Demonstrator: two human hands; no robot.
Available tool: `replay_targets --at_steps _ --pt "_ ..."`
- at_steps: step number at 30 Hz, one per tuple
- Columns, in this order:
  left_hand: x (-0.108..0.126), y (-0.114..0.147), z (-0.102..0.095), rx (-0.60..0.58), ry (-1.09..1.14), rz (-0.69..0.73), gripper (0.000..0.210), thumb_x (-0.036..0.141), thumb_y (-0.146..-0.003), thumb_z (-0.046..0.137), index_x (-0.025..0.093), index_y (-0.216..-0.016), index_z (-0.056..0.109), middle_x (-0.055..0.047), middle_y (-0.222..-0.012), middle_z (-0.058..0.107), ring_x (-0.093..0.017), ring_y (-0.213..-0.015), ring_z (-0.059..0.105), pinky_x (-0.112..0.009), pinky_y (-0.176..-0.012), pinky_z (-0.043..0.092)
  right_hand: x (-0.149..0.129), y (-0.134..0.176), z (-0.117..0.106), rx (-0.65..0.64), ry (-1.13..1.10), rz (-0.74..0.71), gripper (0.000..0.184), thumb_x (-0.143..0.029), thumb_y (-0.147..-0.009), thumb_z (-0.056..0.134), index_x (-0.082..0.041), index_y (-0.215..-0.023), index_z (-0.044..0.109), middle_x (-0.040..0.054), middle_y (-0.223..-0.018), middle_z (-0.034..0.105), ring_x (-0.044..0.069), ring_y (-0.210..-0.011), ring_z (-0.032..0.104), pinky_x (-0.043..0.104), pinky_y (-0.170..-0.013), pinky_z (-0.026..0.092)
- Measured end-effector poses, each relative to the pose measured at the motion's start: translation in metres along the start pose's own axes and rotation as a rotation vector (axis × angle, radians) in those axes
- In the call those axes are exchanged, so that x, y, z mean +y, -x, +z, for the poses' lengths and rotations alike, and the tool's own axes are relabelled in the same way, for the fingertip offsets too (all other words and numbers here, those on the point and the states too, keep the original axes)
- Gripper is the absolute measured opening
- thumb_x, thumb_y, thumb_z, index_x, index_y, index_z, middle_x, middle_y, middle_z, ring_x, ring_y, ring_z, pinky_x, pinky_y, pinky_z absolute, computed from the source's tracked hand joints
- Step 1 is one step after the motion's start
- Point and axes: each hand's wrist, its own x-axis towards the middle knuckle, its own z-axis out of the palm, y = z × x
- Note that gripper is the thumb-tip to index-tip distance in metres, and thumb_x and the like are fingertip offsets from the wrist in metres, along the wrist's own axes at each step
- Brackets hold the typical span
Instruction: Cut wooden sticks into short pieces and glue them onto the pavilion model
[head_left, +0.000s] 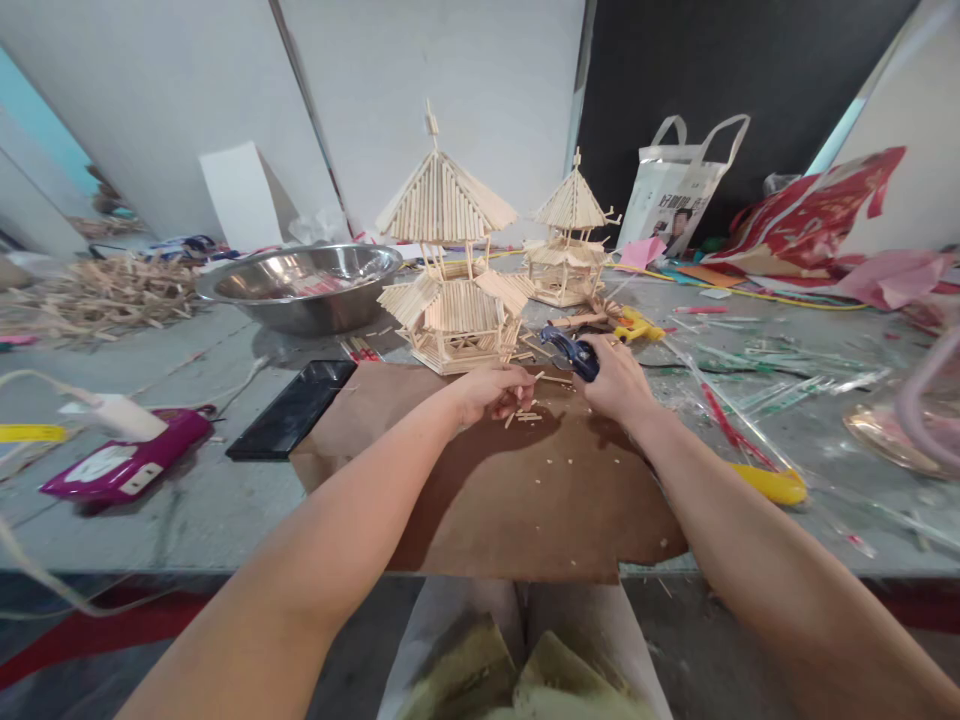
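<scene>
Right hand gripped the clippers, left hand pinched a stick: trimming, it seemed, with careful alignment needed next!

On the table to my left I see a purple power strip with a white plug on it, and near it a black flat device. Beyond sits a wide steel bowl. Far to my right a white bag stands upright near crumpled red plastic wrapping.
</scene>
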Motion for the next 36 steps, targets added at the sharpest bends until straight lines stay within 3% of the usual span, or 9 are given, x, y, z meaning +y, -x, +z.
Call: replay_targets --at_steps 10,26,31,36 --pt "0.002 0.002 -0.001 0.013 -0.177 0.03 0.031 0.041 -0.066 0.056 0.013 -0.056 0.047 0.002 -0.047 0.05 -0.003 -0.031 0.035 -0.017 -0.03 0.018 0.003 0.001 0.003 0.04 -0.017 -0.028 0.04 -0.024 -0.063 0.052 -0.016 -0.102 0.05 0.0124 -0.094 0.056 0.026 -0.084 0.051 0.037 -0.074 0.041" --pt "-0.005 -0.004 -0.001 0.068 -0.369 0.047 0.017 0.03 -0.065 0.054 0.014 -0.066 0.052 0.003 -0.053 0.053 -0.002 -0.031 0.035 -0.015 -0.03 0.023 0.001 0.001 0.002 0.012 0.003 -0.022 0.041 -0.024 -0.062 0.053 -0.016 -0.102 0.05 0.0123 -0.092 0.056 0.026 -0.084 0.051 0.037 -0.075 0.041" --pt "-0.002 -0.001 0.001 0.03 -0.343 0.068 0.016 0.03 -0.067 0.053 0.014 -0.067 0.051 0.003 -0.054 0.054 -0.002 -0.032 0.035 -0.015 -0.031 0.024 0.001 0.001 0.001 0.028 -0.057 -0.059 0.036 -0.026 -0.064 0.052 -0.017 -0.1 0.049 0.0118 -0.092 0.055 0.026 -0.083 0.051 0.037 -0.073 0.041" --pt "0.004 0.005 0.007 -0.048 -0.279 0.1 0.013 0.027 -0.066 0.053 0.014 -0.066 0.051 0.004 -0.052 0.052 -0.002 -0.033 0.036 -0.015 -0.032 0.026 -0.003 0.002 -0.005 0.026 -0.166 -0.193 0.035 -0.025 -0.067 0.05 -0.018 -0.101 0.046 0.0102 -0.095 0.057 0.024 -0.086 0.052 0.034 -0.073 0.039"
